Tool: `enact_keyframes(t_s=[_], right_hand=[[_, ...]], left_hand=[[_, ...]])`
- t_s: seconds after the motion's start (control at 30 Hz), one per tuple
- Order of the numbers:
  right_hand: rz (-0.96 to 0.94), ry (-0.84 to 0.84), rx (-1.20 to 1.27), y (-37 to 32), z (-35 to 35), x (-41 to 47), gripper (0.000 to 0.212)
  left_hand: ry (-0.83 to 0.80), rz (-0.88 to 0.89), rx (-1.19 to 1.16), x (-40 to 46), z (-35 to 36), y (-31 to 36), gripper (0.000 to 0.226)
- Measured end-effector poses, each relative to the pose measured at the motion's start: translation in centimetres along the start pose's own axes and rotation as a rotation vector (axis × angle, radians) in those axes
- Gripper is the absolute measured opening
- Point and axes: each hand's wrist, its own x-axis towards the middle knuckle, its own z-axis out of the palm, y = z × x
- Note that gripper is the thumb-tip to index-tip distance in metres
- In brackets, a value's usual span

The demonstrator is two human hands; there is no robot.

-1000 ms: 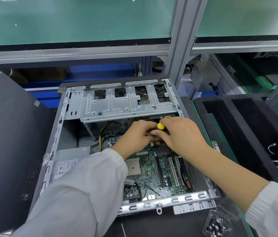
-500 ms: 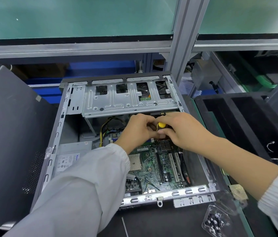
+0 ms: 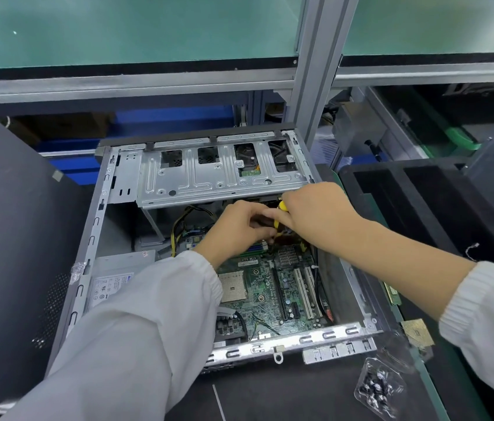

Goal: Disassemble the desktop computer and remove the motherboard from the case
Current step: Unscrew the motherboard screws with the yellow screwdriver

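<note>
The open desktop case (image 3: 88,262) lies flat on the bench. Its green motherboard (image 3: 264,287) sits inside, with an empty CPU socket and white slots showing. Over the board's far edge, just under the metal drive cage (image 3: 209,177), my right hand (image 3: 315,217) grips a yellow-handled screwdriver (image 3: 282,206). My left hand (image 3: 236,226) is beside it, fingers curled at the screwdriver's shaft. The tip and whatever it touches are hidden by my fingers.
A grey power supply (image 3: 118,271) sits at the case's left. The dark side panel (image 3: 12,238) leans at the left. A black foam tray (image 3: 406,202) is at the right. A clear packet of screws (image 3: 376,387) and a loose CPU (image 3: 417,332) lie at the front right.
Both hands stay together over the board's far edge and have turned slightly around the screwdriver; its yellow handle now shows less between the fingers. The view has shifted a little.
</note>
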Motion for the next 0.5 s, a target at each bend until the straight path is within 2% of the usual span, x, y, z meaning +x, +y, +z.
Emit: enact_keyframes(t_s=[0.13,0.27,0.4,0.5], right_hand=[[-0.060,0.012,0.176,0.1,-0.1,0.0,0.036],[-0.083,-0.069,0.373,0.2,-0.4,-0.4,0.020],[-0.133,-0.073,0.360,0.4,-0.5,-0.8,0.014],[-0.106,-0.075,0.336,0.8,-0.3,-0.9,0.017]], left_hand=[[-0.018,-0.023,-0.021,0.0,-0.3,-0.5,0.015],[-0.038,-0.034,-0.091,0.0,-0.4,-0.2,0.023],[-0.099,-0.023,-0.191,-0.3,-0.4,0.5,0.033],[-0.147,-0.001,-0.277,-0.5,-0.3,0.9,0.028]])
